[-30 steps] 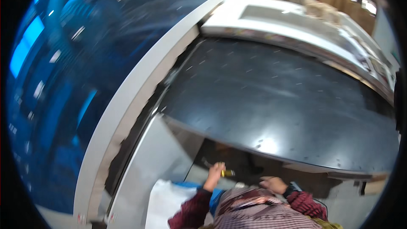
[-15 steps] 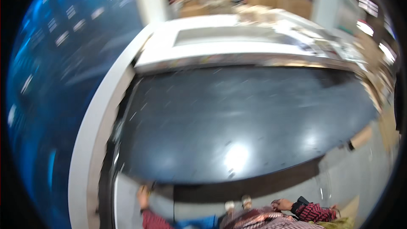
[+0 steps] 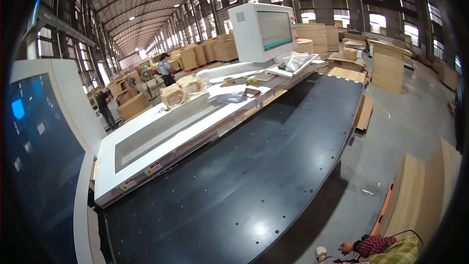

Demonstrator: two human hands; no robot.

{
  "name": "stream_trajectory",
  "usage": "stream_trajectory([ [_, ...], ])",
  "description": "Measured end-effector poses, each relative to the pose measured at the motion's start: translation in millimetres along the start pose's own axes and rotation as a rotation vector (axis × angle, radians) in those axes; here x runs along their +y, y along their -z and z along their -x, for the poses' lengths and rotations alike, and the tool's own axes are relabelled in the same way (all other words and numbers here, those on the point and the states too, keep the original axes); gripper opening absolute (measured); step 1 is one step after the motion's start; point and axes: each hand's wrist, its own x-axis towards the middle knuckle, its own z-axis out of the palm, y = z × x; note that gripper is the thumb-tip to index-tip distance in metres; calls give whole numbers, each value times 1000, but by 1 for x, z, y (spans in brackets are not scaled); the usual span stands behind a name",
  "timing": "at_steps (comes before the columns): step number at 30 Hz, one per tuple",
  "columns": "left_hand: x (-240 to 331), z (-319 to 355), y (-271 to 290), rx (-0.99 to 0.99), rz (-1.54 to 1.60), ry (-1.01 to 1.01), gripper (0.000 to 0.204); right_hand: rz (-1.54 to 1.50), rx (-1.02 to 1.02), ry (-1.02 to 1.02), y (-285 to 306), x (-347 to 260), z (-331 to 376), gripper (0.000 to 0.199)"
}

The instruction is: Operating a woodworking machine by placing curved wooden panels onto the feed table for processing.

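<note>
Black perforated machine bed (image 3: 234,181), a long dark slab dotted with small holes, stretches from the lower left up toward the far right, and it is the thing nearest the person's one visible hand. That right hand (image 3: 348,248) shows only as a small patch at the very bottom edge, just past the bed's near rim and above the grey concrete floor (image 3: 391,132); it comes out of a red plaid sleeve (image 3: 373,244), and I cannot tell whether its fingers are spread or curled, nor whether they hold anything. The left hand is out of sight below the frame. Beside the hand a small pale rounded object (image 3: 320,252) is cut off by the rim and too small to name. A yellow-green checked cloth (image 3: 398,254) fills the corner, half cropped. Along the bed's far side runs a white machine housing with a long grey window (image 3: 161,142); its small warning stickers are too blurred to make out. On top lie pale wrapped bundles (image 3: 183,90) and loose clutter. A white boxy monitor console (image 3: 261,32) stands at the far end. A tan wooden panel stack (image 3: 420,195) leans at the right, bent by the lens. Two distant workers (image 3: 163,68) stand among stacked boards, indistinct.
</note>
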Motion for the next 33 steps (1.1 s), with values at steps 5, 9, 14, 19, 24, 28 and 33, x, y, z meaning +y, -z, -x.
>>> stream_trajectory([
  [5,26,-11,-222,-243,-160,227,27,234,-131,127,-12,34,-28,39],
  [9,63,-10,-294,-490,-231,82,25,619,95,774,-34,33,-61,36],
  [14,68,-42,-273,-154,-259,130,26,104,115,474,-3,15,-18,26],
  [19,-19,-115,-179,-138,-1088,-430,27,-356,179,223,57,136,-59,31],
  [24,-61,-120,-263,-278,-1032,44,23,51,344,347,128,196,-41,32],
  [28,-31,-102,-391,-326,-770,432,25,-900,264,302,194,134,16,27],
  [33,54,-52,-592,-414,-625,124,19,-1077,390,443,268,79,33,28],
])
